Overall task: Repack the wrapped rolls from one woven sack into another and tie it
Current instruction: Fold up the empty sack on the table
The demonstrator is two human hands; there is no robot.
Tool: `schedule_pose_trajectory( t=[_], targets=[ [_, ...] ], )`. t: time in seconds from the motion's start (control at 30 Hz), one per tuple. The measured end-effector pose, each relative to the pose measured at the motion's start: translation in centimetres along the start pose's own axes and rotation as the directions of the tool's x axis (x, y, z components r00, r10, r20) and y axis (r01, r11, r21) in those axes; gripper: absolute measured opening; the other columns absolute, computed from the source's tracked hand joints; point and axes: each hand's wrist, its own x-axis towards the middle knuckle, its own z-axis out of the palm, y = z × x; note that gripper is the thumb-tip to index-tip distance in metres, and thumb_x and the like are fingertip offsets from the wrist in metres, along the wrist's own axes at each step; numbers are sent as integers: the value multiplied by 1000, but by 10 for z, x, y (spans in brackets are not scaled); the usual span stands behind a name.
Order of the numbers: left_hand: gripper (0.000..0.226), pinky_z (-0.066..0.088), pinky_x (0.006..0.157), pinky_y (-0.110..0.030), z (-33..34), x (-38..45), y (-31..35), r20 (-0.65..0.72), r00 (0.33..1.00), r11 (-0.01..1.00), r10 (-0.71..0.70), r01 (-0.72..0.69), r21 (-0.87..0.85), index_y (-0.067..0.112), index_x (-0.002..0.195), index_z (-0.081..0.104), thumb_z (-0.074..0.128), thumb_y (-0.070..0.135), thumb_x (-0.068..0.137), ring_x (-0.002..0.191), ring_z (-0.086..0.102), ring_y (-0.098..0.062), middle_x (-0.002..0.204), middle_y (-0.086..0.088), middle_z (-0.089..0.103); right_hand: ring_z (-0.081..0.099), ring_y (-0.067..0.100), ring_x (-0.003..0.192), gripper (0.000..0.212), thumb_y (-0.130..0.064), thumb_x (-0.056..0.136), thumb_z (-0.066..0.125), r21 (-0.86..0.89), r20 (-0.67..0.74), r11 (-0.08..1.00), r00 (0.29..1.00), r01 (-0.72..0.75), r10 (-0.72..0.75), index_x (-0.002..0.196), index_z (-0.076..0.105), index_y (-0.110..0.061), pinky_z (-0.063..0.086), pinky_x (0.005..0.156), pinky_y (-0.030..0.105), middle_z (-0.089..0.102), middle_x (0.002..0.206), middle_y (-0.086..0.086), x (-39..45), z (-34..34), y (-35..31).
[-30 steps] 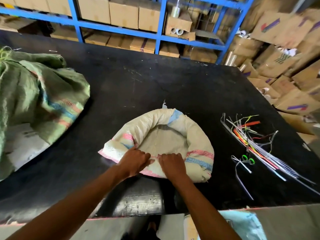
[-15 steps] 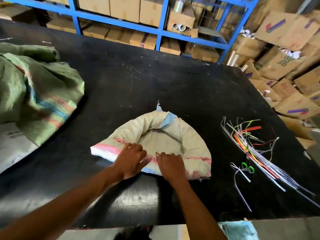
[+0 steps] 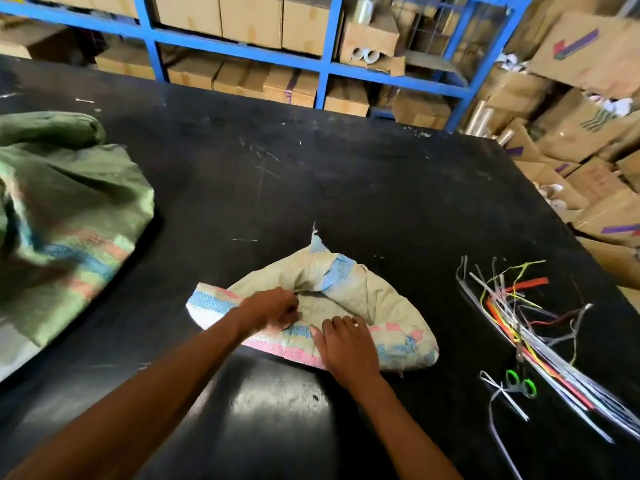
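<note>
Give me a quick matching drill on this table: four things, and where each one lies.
Things:
1. green woven sack
2. beige woven sack with pink and blue stripes
3. green-handled scissors
4. cardboard boxes on the blue metal shelf

Places:
A. under both hands
B. table's left edge
C. behind the table
D. among the loose coloured strings, right

Pairs: 1-B, 2-A, 3-D, 4-C

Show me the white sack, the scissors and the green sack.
white sack [image 3: 388, 299]: head view, bare beige fabric of its right side
scissors [image 3: 519, 382]: head view, between the green handles
green sack [image 3: 69, 209]: head view, its middle folds
</note>
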Motion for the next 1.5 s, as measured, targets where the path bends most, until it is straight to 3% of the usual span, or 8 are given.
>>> schedule_pose_trajectory(
  t=[0.2, 0.37, 0.53, 0.7, 0.87, 1.0, 1.27, 1.5],
  targets=[
    [39, 50, 74, -34, 22, -17, 4, -562, 789, 966, 248, -156, 207, 16, 80, 59, 34, 41, 95, 72, 60, -24, 76, -4, 65, 66, 33, 86, 50, -41, 101, 30, 264, 198, 964, 980, -41, -13, 90, 67, -10, 44, 77, 38, 71, 90, 15, 56, -1, 23],
    [27, 46, 64, -32, 9, 8, -5, -534, 821, 953, 205, -44, 299, 17, 81, 61, 45, 32, 95, 67, 64, -27, 69, -6, 68, 65, 30, 86, 46, -44, 99, 32, 343, 419, 933, 907, -109, -48, 89, 63, -12, 46, 75, 37, 68, 94, 14, 94, 9, 26],
    [29, 37, 67, -28, -38, 67, -9, -99, 994, 998, -34, 39, 55, 15, 96, 65, 46, 37, 94, 91, 61, -26, 85, -3, 65, 62, 22, 59, 40, -35, 91, 41, 205, -51, 977, 998, 51, -42, 68, 64, -13, 47, 62, 34, 64, 61, 4, 106, -2, 39],
    [20, 36, 57, -25, -63, 103, -18, 137, 988, 979, -65, 89, -182, 16, 66, 65, 62, 25, 84, 71, 50, -15, 65, 1, 57, 62, 18, 56, 42, -38, 91, 39, 94, 8, 991, 996, 92, -93, 65, 66, -18, 49, 69, 34, 66, 58, 0, 120, 3, 50],
    [24, 32, 60, -23, -60, 82, -10, -248, 968, 991, -36, 3, -132, 15, 72, 67, 58, 33, 86, 59, 48, -13, 65, 4, 58, 67, 24, 65, 26, -24, 90, 58, 214, 144, 973, 982, 90, -123, 68, 68, -14, 49, 65, 34, 69, 67, 6, 158, 10, 56],
    [26, 40, 76, -30, -46, 63, -12, -656, 750, 993, 90, -121, -2, 19, 72, 66, 54, 39, 83, 69, 54, -12, 69, 5, 64, 63, 31, 95, 37, -34, 99, 38, 320, 434, 948, 889, -2, -145, 94, 67, -12, 43, 78, 36, 69, 101, 11, 190, 13, 65],
    [52, 32, 51, -27, -69, 96, -12, -308, 951, 980, -13, -48, -191, 21, 57, 43, 39, 61, 90, 48, 45, -14, 53, 3, 45, 62, 29, 95, 38, -39, 98, 38, 264, 195, 960, 969, 97, -152, 101, 65, -12, 34, 92, 37, 69, 101, 12, 191, -12, 79],
    [65, 27, 111, -46, -82, 120, -11, -91, 980, 976, -179, 165, -143, 28, 150, 20, 40, 55, 94, 130, 45, -27, 144, -5, 47, 11, 38, 144, 119, -62, 66, 72, 22, 573, 971, 793, 240, -209, 151, 2, -17, -7, 115, 55, 16, 153, 28, 161, -12, 112]
  ],
)
